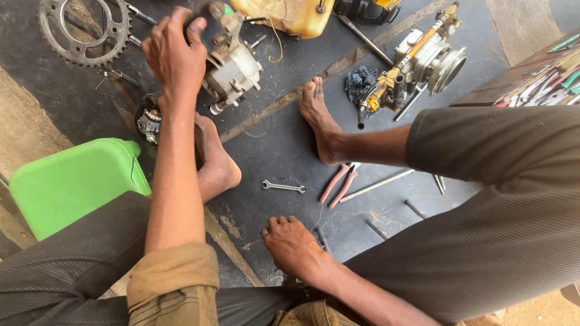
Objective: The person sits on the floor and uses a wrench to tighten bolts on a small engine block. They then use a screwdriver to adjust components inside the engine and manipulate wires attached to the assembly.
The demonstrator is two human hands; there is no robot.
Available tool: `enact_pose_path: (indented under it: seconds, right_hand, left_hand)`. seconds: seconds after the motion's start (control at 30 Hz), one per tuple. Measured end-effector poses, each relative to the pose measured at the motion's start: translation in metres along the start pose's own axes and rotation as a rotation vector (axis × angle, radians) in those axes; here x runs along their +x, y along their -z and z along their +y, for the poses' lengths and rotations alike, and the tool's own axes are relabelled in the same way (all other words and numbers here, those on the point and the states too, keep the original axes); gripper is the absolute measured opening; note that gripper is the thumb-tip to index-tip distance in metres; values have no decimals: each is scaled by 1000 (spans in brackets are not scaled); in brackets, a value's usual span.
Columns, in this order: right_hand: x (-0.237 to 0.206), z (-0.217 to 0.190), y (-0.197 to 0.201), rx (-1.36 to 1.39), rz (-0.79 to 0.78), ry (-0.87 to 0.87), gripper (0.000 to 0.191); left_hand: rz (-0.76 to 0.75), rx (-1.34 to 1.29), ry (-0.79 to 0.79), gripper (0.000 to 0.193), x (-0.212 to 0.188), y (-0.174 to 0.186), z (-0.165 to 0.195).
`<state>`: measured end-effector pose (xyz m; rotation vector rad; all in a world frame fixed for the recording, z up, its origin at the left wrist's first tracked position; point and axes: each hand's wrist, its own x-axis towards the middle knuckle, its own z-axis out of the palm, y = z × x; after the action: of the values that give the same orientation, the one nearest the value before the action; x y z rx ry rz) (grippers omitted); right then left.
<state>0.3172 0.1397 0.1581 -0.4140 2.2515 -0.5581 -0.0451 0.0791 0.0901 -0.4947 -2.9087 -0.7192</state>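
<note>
Left hand [175, 54] stretched forward, fingers wrapped over the top of engine cylinder head [232, 60], holding it on the dark floor mat [284, 145] just ahead of the left foot [214, 163]. Long axis of the part running up-right to down-left, below and right of the grip. Right hand [293, 244] resting knuckles-up on the mat, fingers curled, holding nothing; small spanner [283, 187] just ahead, pink-handled pliers [339, 184] slightly right. Chain sprocket [84, 30] far left.

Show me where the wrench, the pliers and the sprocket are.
wrench [283, 187]: head view, on its shaft.
pliers [338, 184]: head view, on the pink handles.
sprocket [51, 39]: head view, on the toothed ring's left side.
</note>
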Motion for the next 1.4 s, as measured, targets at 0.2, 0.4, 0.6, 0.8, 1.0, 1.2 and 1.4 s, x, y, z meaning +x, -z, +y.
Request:
enact_pose_path:
  seconds: [0.2, 0.4, 0.6, 0.8, 1.0, 1.2, 1.4]
  right_hand:
    - [6, 1, -3, 18, -26, 8, 39]
    - [10, -1, -2, 25, -30, 47, 41]
    - [9, 1, 1, 41, -12, 31, 39]
    - [7, -2, -2, 44, 50, 59, 37]
    - [5, -9, -10, 65, 144, 82, 29]
    - [1, -13, -13, 38, 116, 98, 26]
    - [-2, -17, -15, 36, 181, 115, 25]
  left_hand:
    - [194, 74, -325, 47, 10, -6, -29]
    - [-243, 49, -127, 89, 24, 7, -39]
    - [36, 109, -392, 83, 22, -10, -32]
    - [-212, 44, -215, 75, 21, -1, -12]
    - [-177, 75, -152, 71, 4, 0, 23]
    - [-103, 113, -120, 90, -14, -5, 31]
    - [-201, -85, 92, 68, -37, -3, 36]
